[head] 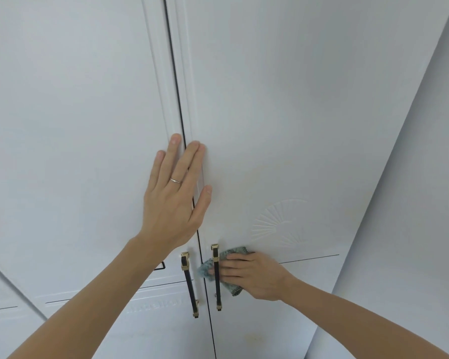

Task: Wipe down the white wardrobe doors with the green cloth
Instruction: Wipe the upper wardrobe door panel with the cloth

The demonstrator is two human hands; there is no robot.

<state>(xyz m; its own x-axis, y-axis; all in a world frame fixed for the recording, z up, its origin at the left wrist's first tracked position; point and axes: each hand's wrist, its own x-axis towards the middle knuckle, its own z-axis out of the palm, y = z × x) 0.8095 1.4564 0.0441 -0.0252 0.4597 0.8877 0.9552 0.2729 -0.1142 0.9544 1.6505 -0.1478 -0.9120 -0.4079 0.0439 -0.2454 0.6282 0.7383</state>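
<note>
The right hand (252, 274) presses a crumpled green cloth (224, 270) flat-fingered against the right white wardrobe door (296, 125), behind its upright black-and-gold handle (216, 277); unwiped panel stretches above; the left hand (178, 193) rests flat and empty across the door seam.

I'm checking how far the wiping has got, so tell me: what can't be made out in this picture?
- Most of the green cloth: head view, under the right hand and behind the right handle.
- Door tops and bottoms: cut off by the frame edges.
- Door seam stretch: covered by the flat left hand.
- Raised lettering low on the left door: too faint to read.
</note>
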